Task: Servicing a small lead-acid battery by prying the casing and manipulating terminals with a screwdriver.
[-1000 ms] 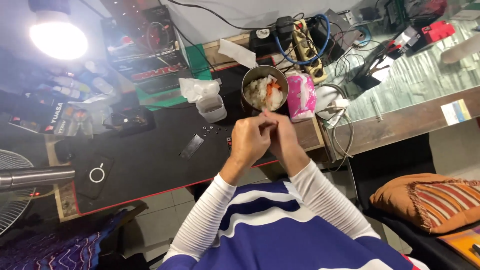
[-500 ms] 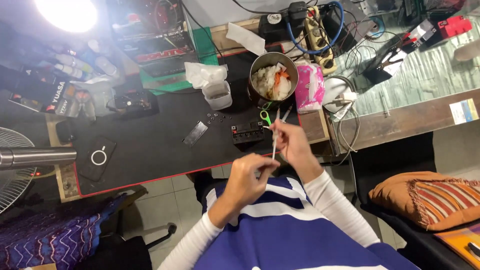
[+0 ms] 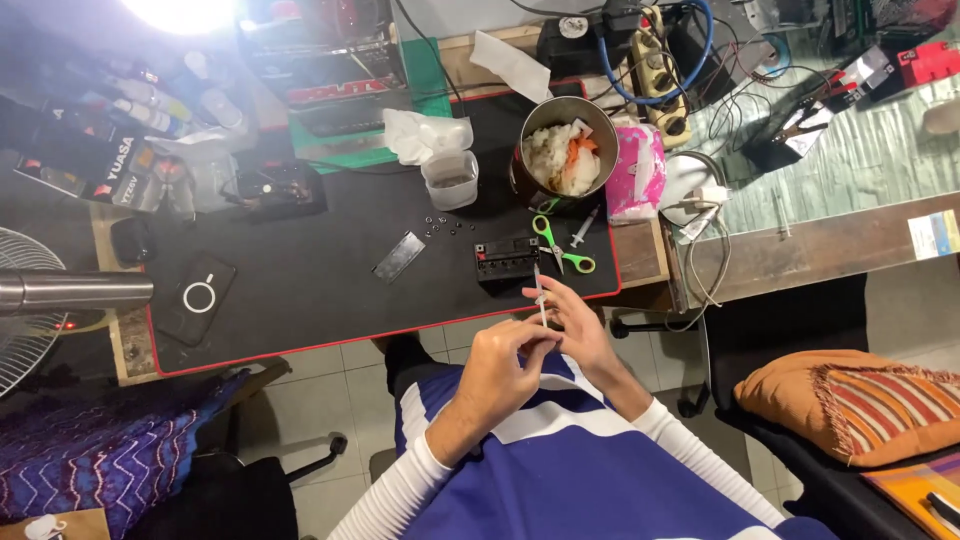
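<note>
Cluttered black desk mat (image 3: 300, 290), thin white syringe (image 3: 540, 295) upright, pinched by left hand (image 3: 500, 365) and right hand (image 3: 580, 325)

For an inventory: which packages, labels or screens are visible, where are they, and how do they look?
Dark box: far left of desk, flat, black with pale lettering.
Pink pack: right of the metal pot, soft, pink.
Small label: right wooden ledge, rectangular, white, yellow and blue.
No lit screens.

Matt black mat (image 3: 330, 270) with red edge. Shiny metal pot (image 3: 566, 140) – dull inside rim. Green glossy plastic handles on scissors (image 3: 560, 245). Clear plastic cup (image 3: 450, 178), crumpled white tissue (image 3: 415, 133). Pink glossy plastic pack (image 3: 636, 172). Woven striped cloth cushion (image 3: 850, 400). Smooth blue-white knit shirt (image 3: 570, 470) – slight sheen.
</note>
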